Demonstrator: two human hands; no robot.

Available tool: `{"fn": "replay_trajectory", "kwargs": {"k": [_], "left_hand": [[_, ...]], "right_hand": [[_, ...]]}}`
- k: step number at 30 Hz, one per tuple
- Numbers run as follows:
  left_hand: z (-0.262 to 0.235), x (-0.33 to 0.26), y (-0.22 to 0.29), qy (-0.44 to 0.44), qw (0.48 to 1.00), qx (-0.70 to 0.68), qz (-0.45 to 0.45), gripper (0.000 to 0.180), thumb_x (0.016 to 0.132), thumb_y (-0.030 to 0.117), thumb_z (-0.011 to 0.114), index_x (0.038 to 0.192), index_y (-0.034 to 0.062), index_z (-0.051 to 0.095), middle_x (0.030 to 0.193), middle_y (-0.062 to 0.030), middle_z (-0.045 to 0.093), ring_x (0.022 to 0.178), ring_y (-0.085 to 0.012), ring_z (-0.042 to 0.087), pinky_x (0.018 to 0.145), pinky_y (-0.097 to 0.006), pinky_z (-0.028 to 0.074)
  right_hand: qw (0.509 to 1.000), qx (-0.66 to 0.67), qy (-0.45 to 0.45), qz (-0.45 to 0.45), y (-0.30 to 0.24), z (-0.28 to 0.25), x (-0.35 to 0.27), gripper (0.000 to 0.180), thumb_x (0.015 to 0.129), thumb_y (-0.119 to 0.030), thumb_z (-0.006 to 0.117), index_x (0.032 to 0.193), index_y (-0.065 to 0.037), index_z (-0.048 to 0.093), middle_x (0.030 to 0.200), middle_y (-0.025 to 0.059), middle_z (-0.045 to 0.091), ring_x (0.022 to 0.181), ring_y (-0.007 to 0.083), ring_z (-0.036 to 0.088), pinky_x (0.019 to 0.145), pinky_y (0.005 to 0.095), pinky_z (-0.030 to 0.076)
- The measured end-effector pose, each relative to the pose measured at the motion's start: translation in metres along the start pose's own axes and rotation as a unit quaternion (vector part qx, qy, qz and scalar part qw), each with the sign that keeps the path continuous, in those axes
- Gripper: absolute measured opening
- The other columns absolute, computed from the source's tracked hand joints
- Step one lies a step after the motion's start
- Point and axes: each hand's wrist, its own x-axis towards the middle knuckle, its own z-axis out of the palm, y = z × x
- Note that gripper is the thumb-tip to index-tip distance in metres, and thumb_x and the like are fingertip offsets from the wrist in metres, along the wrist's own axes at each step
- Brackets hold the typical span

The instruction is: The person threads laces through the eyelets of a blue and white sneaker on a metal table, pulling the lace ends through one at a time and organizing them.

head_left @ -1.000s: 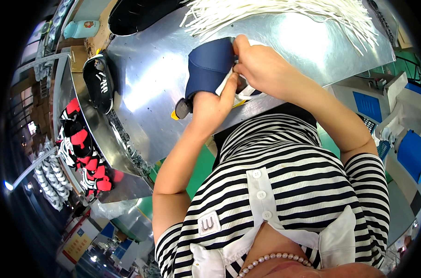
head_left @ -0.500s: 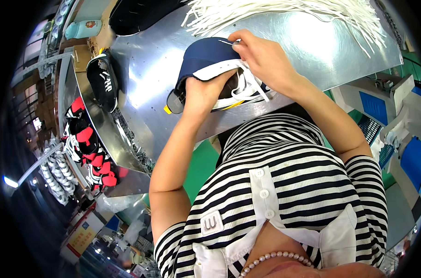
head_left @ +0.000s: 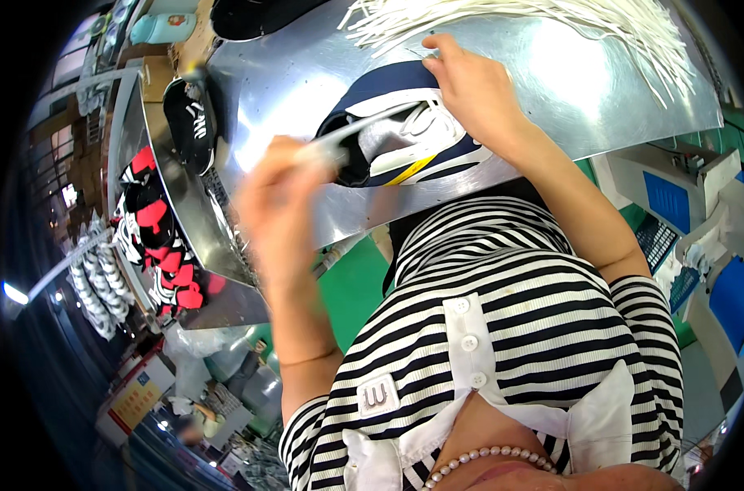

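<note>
A navy and white shoe [head_left: 359,101] with a yellow stripe lies on its side on the metal table in front of me, its opening to the left. A white shoelace [head_left: 364,124] stretches from its eyelets to my left hand [head_left: 286,192], which is smeared by motion but closed around the lace's end. My right hand [head_left: 478,92] is at the shoe's right end, beside the lacing. Its fingers are curled, and what they grip is hidden.
A bundle of white laces [head_left: 519,20] lies at the table's far edge. A black shoe [head_left: 190,127] stands at left, and another dark shoe [head_left: 261,15] at the top. Red, black and white shoe pieces [head_left: 163,245] are piled lower left.
My left hand has come out of the shoe opening and moved left, drawing the lace out straight. My right hand has shifted slightly up and right. The shoe's opening is now more exposed.
</note>
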Motion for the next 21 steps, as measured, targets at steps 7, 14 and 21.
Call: {"fn": "replay_trajectory", "kwargs": {"k": [7, 14, 21], "left_hand": [[0.059, -0.006, -0.065, -0.038, 0.873, 0.454, 0.177, 0.017, 0.073, 0.002, 0.076, 0.086, 0.0036, 0.065, 0.104, -0.0098, 0.061, 0.098, -0.0271, 0.054, 0.082, -0.037, 0.044], [0.056, 0.0, -0.066, -0.058, 0.913, 0.395, 0.083, 0.021, 0.073, 0.0, 0.077, 0.082, -0.0001, 0.058, 0.085, -0.0097, 0.062, 0.076, -0.0248, 0.062, 0.07, -0.033, 0.049], [0.059, 0.002, -0.065, -0.066, 0.911, 0.4, 0.078, 0.024, 0.072, 0.002, 0.079, 0.082, 0.0002, 0.057, 0.089, -0.0109, 0.063, 0.079, -0.0254, 0.062, 0.071, -0.034, 0.049]], "right_hand": [[0.979, 0.179, 0.03, -0.092, -0.009, -0.031, -0.022, 0.028, 0.094, -0.02, 0.061, 0.117, -0.004, 0.055, 0.088, 0.0138, 0.069, 0.078, 0.03, 0.067, 0.068, 0.0366, 0.051], [0.972, 0.212, -0.096, -0.024, -0.019, -0.056, -0.063, 0.024, 0.094, -0.013, 0.059, 0.115, -0.002, 0.053, 0.086, 0.0151, 0.068, 0.076, 0.0305, 0.067, 0.066, 0.036, 0.051], [0.976, 0.163, -0.122, -0.082, -0.02, -0.049, -0.071, 0.019, 0.091, -0.014, 0.062, 0.109, -0.01, 0.063, 0.089, 0.0068, 0.066, 0.074, 0.0262, 0.065, 0.062, 0.033, 0.05]]}}
